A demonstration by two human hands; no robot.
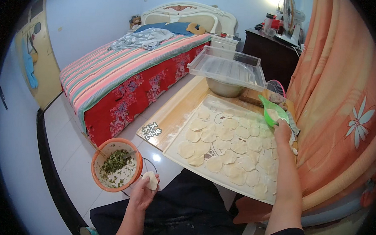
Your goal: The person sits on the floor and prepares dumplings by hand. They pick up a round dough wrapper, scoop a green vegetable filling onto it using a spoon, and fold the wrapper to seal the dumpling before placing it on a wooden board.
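A pale dumpling wrapper (151, 181) is held in the closed fingers of my left hand (142, 194); whether filling lies inside it I cannot tell. Just left of that hand is an orange bowl (138, 172) with chopped green filling (115, 161) and a utensil in it. My right hand (282, 129) is at the near rim of a tilted green bowl (268, 119) containing pale flour (273, 114). Its fingertips are partly hidden there, so I cannot see if they grip the rim. Many round wrappers (225, 133) cover a white board (179, 159) between my hands.
The board rests on a wooden table (171, 114). Behind it, a clear plastic tray (253, 74) sits over a metal basin (222, 90). An orange curtain (335, 123) hangs close on the right. Beyond are a striped bed (106, 75) and a dark cabinet with a fan (289, 16).
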